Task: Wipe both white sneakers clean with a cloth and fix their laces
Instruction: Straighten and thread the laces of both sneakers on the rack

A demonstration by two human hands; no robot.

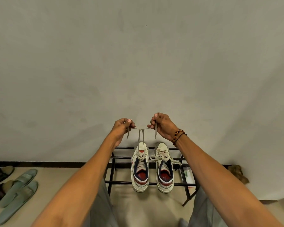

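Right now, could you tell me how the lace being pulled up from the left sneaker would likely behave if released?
The lace looks floppy: its free ends dangle below the left hand and right hand. It would probably drop slack onto the left sneaker.

A plain grey-beige wall [138, 63] fills most of the view, meeting a pale floor [59, 176] along a dark skirting strip [39, 163]. A black metal rack [154, 183] stands against that wall. Left of the rack, green slippers [20, 189] lie on the floor.

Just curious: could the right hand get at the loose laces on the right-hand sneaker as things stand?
Probably yes, once it lets go: the right hand is pinching the left sneaker's lace, but the right sneaker's laces lie uncovered just below it.
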